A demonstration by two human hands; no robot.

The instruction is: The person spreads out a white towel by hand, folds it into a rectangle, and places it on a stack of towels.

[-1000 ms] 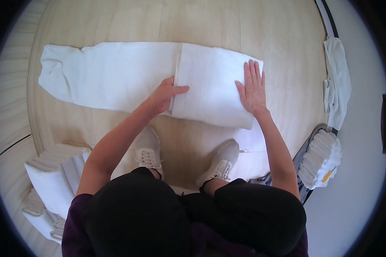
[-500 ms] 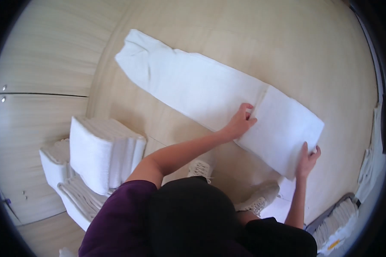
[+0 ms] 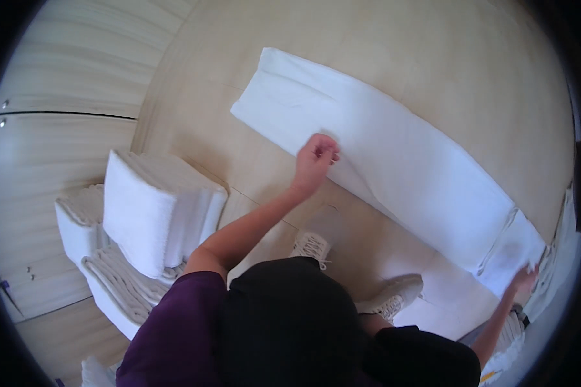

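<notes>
A long white cloth, like a towel (image 3: 400, 161), lies slantwise on the pale wood-look surface (image 3: 458, 71). Its far left end is a single strip with soft creases, while a short flap is folded across the right end (image 3: 511, 251). My left hand (image 3: 315, 161) is over the towel's near edge with its fingers curled against the thumb; whether cloth is pinched in them is not visible. At the right end my right hand (image 3: 524, 284) reaches to the near corner, its fingers stretched out along the cloth.
To the left stands a thick stack of folded white towels (image 3: 145, 219), with more towels (image 3: 119, 284) below it. My two light laced shoes (image 3: 311, 245) are near the towel. Pale panels (image 3: 51, 168) with a dark seam line the left. More white cloth (image 3: 507, 348) lies lower right.
The towel has shifted right and toward me, its folded end now at the far right. My right hand moved right with that end; my left hand moved left, away from the fold, and its fingers curled.
</notes>
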